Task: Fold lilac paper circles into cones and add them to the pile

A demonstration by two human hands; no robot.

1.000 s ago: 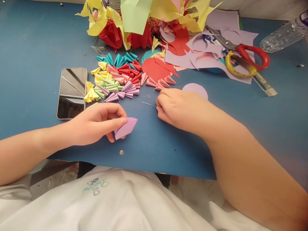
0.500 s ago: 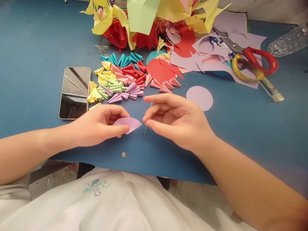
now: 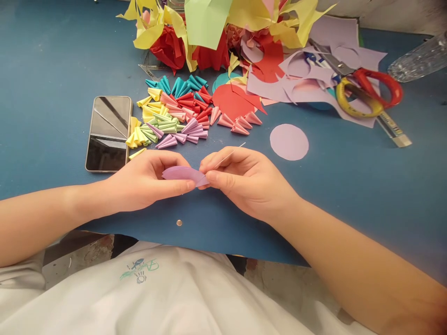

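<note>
A lilac paper piece [image 3: 180, 173], curved along its far edge, is pinched between the thumb and fingers of my left hand [image 3: 145, 179]. My right hand [image 3: 253, 184] is closed at the paper's right tip, its thumb and fingertips pressed together there. A thin needle-like stick [image 3: 225, 159] runs from that tip up and right across the right fingers. Whether the paper is wrapped around the stick is hidden by the fingertips. Beyond the hands lie several small rolled paper cones [image 3: 179, 116] in teal, yellow, red, pink, green and lilac. A flat lilac paper circle [image 3: 289, 142] rests right of them.
A phone [image 3: 108, 135] lies on the blue table [image 3: 42, 116] at left. Scissors [image 3: 363, 88] with red and yellow handles sit on lilac paper scraps [image 3: 268, 86], near a box cutter [image 3: 394, 130] and a clear bottle [image 3: 419, 60]. Crumpled coloured paper [image 3: 171, 49] is heaped behind.
My right hand has moved left to the paper and now pinches its tip. The thin stick has swung from nearly upright to a slant across the paper's tip.
</note>
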